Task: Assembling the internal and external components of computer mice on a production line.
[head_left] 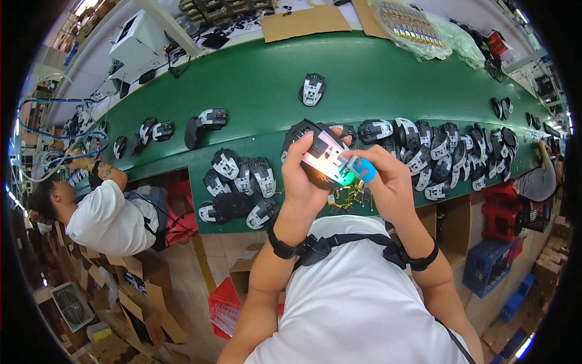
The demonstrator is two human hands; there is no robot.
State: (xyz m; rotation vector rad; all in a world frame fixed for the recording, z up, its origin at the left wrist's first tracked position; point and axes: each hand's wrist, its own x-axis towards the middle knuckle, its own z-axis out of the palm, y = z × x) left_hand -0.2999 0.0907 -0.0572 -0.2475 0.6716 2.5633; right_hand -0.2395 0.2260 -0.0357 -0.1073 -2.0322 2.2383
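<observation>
My left hand (303,176) is closed around a black computer mouse (324,156), tilted above the green bench. Its pale inner panel shows, and lights glow white, orange and teal on it. My right hand (388,182) is pinched at the mouse's near right end. A small blue piece (364,170) is at its fingertips; I cannot tell whether it is a finger cover or something held. Below the hands lies a pile of small yellow pieces (351,197), partly hidden. Several similar mice (242,179) lie left of my hands, and a large group of mice (442,151) lies to the right.
The green bench (254,79) runs across, with a single mouse (313,89) farther back. Cardboard (306,23) and a plastic-wrapped tray (409,27) line the far edge. A co-worker (115,218) sits at the left. A blue crate (488,267) and open cartons (145,297) stand on the floor.
</observation>
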